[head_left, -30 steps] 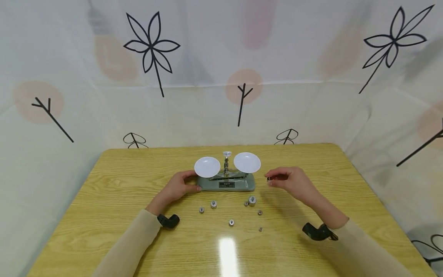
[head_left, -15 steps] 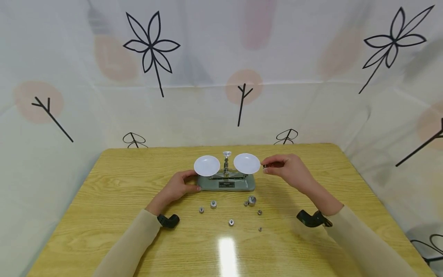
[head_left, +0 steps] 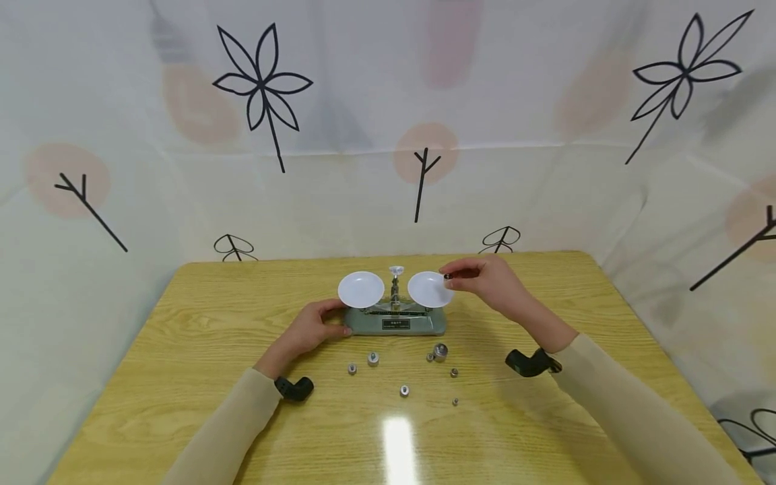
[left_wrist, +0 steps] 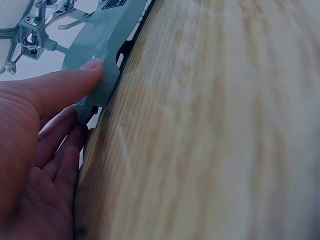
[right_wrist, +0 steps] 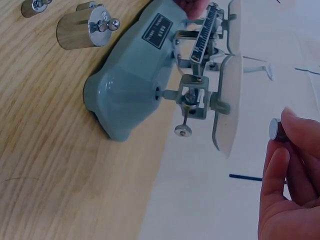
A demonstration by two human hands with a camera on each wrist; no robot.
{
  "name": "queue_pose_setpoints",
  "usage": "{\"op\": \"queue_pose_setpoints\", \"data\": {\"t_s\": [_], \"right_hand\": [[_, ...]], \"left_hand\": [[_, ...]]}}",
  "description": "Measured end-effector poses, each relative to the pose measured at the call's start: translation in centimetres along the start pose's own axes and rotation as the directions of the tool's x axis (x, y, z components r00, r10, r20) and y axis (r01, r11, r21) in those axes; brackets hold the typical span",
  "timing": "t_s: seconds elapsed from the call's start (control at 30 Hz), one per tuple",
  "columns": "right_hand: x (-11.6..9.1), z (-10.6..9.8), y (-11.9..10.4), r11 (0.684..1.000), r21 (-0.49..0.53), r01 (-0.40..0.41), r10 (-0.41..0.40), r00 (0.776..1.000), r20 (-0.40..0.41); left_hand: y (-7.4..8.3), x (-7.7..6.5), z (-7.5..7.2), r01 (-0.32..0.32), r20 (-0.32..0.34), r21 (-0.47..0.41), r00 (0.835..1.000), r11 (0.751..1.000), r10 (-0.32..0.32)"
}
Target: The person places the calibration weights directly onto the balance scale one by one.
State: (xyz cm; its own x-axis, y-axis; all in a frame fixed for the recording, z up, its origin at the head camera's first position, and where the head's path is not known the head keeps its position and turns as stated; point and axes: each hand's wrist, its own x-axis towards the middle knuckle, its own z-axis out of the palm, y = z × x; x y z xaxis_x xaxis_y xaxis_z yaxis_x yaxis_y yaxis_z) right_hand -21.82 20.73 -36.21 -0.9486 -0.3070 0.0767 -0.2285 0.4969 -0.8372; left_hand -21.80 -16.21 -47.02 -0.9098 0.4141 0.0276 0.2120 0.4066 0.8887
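A green-based balance scale (head_left: 397,325) with two white pans stands at the table's far middle. My left hand (head_left: 315,322) grips the left end of its base; in the left wrist view the thumb (left_wrist: 75,82) lies on top and the other fingers curl round the end. My right hand (head_left: 494,281) pinches a small metal weight (right_wrist: 276,130) between thumb and fingers. In the head view that weight overlaps the right edge of the right pan (head_left: 429,289); in the right wrist view it shows apart from the pan, above its level. The left pan (head_left: 360,289) holds nothing.
Several metal weights lie on the wooden table (head_left: 200,377) in front of the scale. The largest weight (head_left: 440,351) is right of centre beside a smaller one; another weight (head_left: 373,359) lies left of centre. A patterned white cloth (head_left: 339,195) hangs behind the table.
My right hand has risen and moved left with the pinched weight, from beside the scale to over the right pan's edge. My left hand has stayed on the base.
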Motion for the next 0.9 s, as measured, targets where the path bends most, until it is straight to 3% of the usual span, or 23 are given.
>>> {"op": "queue_pose_setpoints", "data": {"t_s": [0.2,0.5,0.9], "right_hand": [[1.1,0.5,-0.2,0.999,-0.040,-0.011,0.012,1.000,0.024],[2.7,1.4,-0.5,0.999,-0.051,-0.019,0.023,0.997,0.073],[3.6,2.7,-0.6,0.997,-0.066,0.035,-0.026,0.991,0.134]], "left_hand": [[1.2,-0.4,0.0,-0.003,0.010,-0.010,1.000,1.000,0.003],[-0.3,0.1,-0.1,0.000,0.006,-0.016,1.000,1.000,0.001],[-0.7,0.1,-0.2,0.002,0.001,-0.022,1.000,1.000,-0.002]]}}
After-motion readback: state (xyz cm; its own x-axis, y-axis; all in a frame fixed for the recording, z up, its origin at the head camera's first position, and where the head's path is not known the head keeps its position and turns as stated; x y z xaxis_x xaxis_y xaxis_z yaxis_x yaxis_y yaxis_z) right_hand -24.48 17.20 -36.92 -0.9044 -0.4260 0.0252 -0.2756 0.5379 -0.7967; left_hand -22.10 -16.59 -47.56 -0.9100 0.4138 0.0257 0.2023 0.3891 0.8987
